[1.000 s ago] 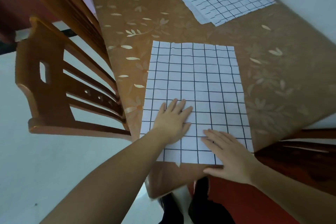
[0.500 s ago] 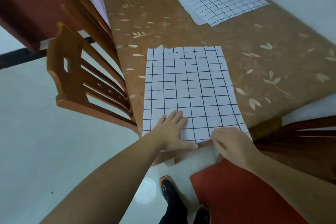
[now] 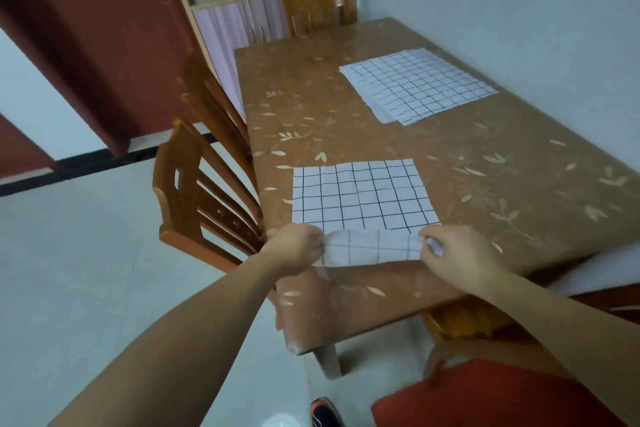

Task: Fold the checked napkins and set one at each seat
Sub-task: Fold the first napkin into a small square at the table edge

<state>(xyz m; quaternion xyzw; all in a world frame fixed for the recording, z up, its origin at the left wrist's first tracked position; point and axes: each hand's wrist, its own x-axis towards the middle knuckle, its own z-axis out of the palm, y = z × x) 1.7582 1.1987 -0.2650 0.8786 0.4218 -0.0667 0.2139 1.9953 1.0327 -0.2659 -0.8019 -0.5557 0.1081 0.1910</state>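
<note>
Dim, soft, perhaps slightly blurred, edge-warped

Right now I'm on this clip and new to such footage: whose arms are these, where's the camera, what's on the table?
No machine here: a person wears one wide-angle camera on the head, looking down at their own bare arms. The left hand and right hand each pinch a near corner of a checked napkin, holding its near edge raised off the brown table; the rest lies flat. Farther off lies a stack of more napkins; a wooden chair stands left.

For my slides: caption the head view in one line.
Left hand and right hand pinch near corners of the checked napkin, raised off the table.
</note>
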